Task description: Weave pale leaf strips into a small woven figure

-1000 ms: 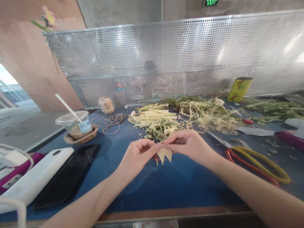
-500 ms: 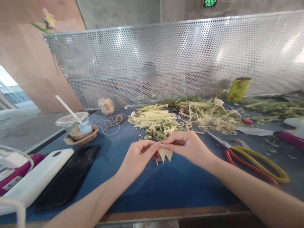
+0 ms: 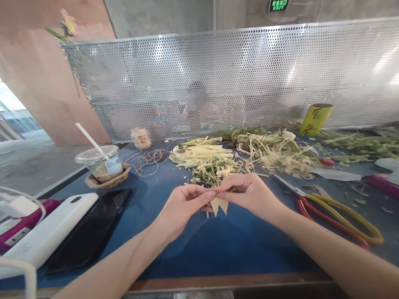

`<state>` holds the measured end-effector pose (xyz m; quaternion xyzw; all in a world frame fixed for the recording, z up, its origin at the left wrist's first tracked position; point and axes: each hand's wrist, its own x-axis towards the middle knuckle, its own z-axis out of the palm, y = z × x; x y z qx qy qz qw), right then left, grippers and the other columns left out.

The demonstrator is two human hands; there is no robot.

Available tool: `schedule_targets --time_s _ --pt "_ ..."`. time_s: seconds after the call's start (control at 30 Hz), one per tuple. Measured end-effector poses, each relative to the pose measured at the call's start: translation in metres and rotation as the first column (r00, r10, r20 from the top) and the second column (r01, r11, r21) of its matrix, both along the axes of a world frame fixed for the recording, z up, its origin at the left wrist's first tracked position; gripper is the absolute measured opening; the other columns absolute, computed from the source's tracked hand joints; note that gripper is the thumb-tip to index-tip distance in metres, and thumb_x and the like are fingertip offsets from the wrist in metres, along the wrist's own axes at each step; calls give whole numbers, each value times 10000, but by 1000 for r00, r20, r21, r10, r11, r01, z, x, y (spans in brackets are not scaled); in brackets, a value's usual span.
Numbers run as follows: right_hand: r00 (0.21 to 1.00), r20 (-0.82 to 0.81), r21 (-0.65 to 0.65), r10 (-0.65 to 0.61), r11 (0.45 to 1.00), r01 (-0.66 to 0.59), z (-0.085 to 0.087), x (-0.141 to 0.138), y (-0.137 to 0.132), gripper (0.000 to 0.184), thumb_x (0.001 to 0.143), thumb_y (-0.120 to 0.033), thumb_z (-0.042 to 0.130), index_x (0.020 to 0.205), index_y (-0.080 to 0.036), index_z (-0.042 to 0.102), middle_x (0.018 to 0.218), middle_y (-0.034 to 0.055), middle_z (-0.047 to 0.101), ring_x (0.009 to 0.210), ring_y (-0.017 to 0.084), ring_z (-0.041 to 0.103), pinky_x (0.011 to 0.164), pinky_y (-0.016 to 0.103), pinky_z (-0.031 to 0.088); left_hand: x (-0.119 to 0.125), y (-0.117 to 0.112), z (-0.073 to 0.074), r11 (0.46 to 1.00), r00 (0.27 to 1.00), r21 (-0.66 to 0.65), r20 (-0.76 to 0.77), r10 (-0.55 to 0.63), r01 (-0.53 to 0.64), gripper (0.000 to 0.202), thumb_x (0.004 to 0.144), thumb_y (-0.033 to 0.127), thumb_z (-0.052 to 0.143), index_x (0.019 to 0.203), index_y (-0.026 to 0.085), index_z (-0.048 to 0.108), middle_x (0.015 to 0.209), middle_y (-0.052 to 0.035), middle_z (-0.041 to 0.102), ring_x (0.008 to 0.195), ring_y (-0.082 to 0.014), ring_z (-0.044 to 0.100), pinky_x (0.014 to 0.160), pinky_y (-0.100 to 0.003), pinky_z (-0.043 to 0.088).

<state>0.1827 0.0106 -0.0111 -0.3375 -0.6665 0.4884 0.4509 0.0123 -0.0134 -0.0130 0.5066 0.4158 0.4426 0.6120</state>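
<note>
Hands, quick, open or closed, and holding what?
Left hand: closed, pinching the pale notched piece.
Right hand: closed, pinching the same piece.

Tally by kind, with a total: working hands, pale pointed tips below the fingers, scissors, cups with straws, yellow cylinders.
Left hand, right hand: 2
Pale pointed tips: 2
Scissors: 1
Cup with straw: 1
Yellow cylinder: 1
Total: 7

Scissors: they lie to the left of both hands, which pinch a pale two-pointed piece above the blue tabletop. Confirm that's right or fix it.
Not right: in the head view the scissors lie to the right of the left hand and the right hand. Both do pinch the pale two-pointed piece above the blue tabletop.
</note>
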Motion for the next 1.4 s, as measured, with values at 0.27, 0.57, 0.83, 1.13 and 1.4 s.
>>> schedule_targets --time_s 0.27,0.57,0.83,1.13,1.4 --pt "997 16 -124 80 989 -78 3 0 0 162 637 -275 694 765 -177 693 780 20 701 714 137 650 673 265 524 0 1 0 998 998 40 -43 56 -54 167 627 256 723 694 122 650 623 -15 657 580 -100 583 605 -228 461" --pt "998 49 -99 49 994 -44 0 0 0 99 594 -218 709 665 -159 673 709 9 672 660 120 628 660 256 510 -2 1 0 999 994 21 -106 -40 42 224 664 284 693 744 107 583 656 -15 627 545 -89 558 568 -238 455" --pt "990 126 -110 71 992 -57 2 0 -1 198 646 -280 681 784 -147 632 669 2 636 605 101 600 596 229 492 -5 1 1 986 968 165 -249 21 21 206 670 287 678 681 124 554 623 3 611 449 -58 497 473 -201 392" --pt "976 166 -104 144 986 -127 0 3 -1 168 712 -304 624 761 -149 666 565 -12 603 425 57 494 446 194 429 -4 -4 6 961 927 274 -356 122 -21 213 672 326 666 692 148 551 584 21 579 423 -62 458 428 -200 374" --pt "982 162 -88 100 992 -86 -2 3 -1 155 692 -278 643 776 -159 696 502 -34 557 357 36 437 376 172 368 -4 2 2 998 979 60 -202 -15 28 263 693 348 652 752 128 520 584 37 531 411 -41 435 410 -183 336"
